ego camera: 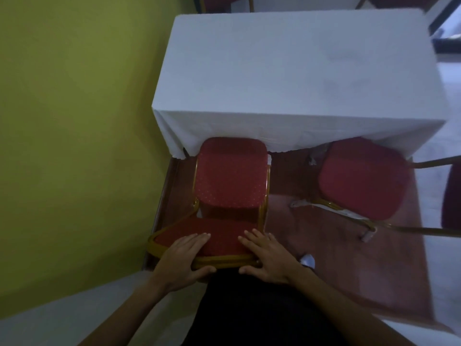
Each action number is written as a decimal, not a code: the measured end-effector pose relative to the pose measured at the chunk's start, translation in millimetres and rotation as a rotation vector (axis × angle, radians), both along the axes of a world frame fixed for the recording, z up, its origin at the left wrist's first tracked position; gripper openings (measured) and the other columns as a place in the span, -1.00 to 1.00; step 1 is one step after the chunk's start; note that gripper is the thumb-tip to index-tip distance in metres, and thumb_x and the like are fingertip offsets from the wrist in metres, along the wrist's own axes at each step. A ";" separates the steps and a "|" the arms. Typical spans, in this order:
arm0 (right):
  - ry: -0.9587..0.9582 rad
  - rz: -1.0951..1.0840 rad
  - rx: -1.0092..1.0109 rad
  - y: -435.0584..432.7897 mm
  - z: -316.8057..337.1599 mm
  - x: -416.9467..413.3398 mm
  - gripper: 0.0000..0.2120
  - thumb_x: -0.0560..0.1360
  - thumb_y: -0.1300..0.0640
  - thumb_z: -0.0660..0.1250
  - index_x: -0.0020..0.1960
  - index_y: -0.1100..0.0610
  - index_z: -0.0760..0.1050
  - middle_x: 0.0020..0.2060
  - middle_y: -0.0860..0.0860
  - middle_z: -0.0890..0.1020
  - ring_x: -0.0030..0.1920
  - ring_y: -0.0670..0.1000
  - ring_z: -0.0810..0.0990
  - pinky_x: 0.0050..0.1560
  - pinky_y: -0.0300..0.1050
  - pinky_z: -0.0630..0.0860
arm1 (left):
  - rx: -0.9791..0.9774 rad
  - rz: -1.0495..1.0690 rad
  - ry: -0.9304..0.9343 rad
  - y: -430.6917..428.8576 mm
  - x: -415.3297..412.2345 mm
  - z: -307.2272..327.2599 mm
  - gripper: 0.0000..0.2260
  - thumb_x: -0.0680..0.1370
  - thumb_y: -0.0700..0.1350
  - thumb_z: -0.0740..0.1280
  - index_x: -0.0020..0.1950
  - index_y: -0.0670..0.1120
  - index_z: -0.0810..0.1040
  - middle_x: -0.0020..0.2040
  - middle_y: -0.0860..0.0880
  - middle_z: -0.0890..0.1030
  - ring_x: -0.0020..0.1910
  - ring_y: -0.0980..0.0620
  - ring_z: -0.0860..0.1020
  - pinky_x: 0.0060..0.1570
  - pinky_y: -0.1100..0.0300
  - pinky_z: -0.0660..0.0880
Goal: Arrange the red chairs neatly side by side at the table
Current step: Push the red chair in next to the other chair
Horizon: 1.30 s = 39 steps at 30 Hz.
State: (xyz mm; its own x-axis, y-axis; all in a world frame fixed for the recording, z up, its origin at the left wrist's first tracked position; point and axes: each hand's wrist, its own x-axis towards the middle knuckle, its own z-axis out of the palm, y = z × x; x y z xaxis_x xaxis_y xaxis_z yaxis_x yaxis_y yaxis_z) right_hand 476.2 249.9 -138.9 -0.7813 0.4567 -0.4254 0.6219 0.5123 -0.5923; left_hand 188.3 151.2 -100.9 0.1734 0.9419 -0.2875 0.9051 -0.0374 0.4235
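Note:
A red padded chair with a gold frame (230, 181) stands right below me, its seat pushed up to the near edge of the table (287, 71), which is draped in a white cloth. My left hand (185, 255) and my right hand (265, 255) both grip the top of this chair's backrest, fingers over the red pad and thumbs under the gold rail. To the right, a second red chair (361, 178) sits turned at an angle, its seat partly tucked under the tablecloth's corner.
A green wall (74, 121) runs close along the left of the held chair. The floor is dark red-brown (336, 258). Part of another dark red chair (451, 196) shows at the right edge, and more red chairs (219, 1) beyond the table's far side.

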 end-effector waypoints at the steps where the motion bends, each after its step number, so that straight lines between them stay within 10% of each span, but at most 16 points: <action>1: 0.002 -0.020 0.005 3.1 -0.1 13.1 -0.13 0.49 -0.55 -0.02 0.63 -0.12 -0.10 0.62 -0.05 -0.01 0.60 -0.01 -0.12 0.55 0.21 -0.11 | 0.012 -0.006 -0.002 5.0 12.7 1.5 -0.24 0.50 0.44 0.24 0.54 -0.01 0.33 0.46 0.05 0.44 0.43 0.02 0.40 0.40 0.06 0.32; 11: -0.050 -0.050 0.083 71.9 12.6 205.0 -0.03 0.40 -0.62 -0.15 0.63 -0.06 0.02 0.61 -0.02 0.04 0.61 0.00 -0.09 0.55 0.23 -0.17 | -0.031 0.070 0.129 75.1 199.6 1.6 -0.15 0.50 0.53 -0.03 0.58 -0.04 0.23 0.52 -0.06 0.35 0.47 -0.08 0.36 0.40 -0.02 0.34; 18: -0.073 -0.043 0.245 100.3 8.4 346.5 -0.18 0.50 -0.51 0.03 0.46 0.07 0.44 0.43 0.14 0.46 0.44 0.20 0.42 0.33 0.40 0.30 | -0.110 0.060 0.131 118.0 338.0 -6.4 -0.06 0.44 0.57 -0.15 0.60 -0.04 0.20 0.56 -0.08 0.29 0.52 -0.08 0.27 0.47 0.01 0.22; 24: -0.245 -0.118 0.138 140.3 4.1 412.8 0.02 0.34 -0.64 -0.19 0.62 -0.07 0.05 0.62 0.03 0.05 0.61 0.09 -0.02 0.53 0.29 -0.07 | -0.155 -0.017 0.168 176.4 401.5 -6.7 -0.04 0.40 0.55 -0.19 0.62 -0.03 0.12 0.59 -0.08 0.21 0.54 -0.09 0.20 0.47 -0.01 0.15; 39: -0.332 -0.110 0.255 303.6 15.0 516.7 -0.09 0.45 -0.56 -0.04 0.62 -0.03 0.07 0.61 0.08 0.09 0.60 0.11 0.03 0.54 0.22 -0.06 | -0.139 -0.011 0.083 330.8 516.1 -25.6 -0.13 0.49 0.52 -0.03 0.60 -0.06 0.17 0.56 -0.12 0.26 0.51 -0.12 0.25 0.47 -0.06 0.19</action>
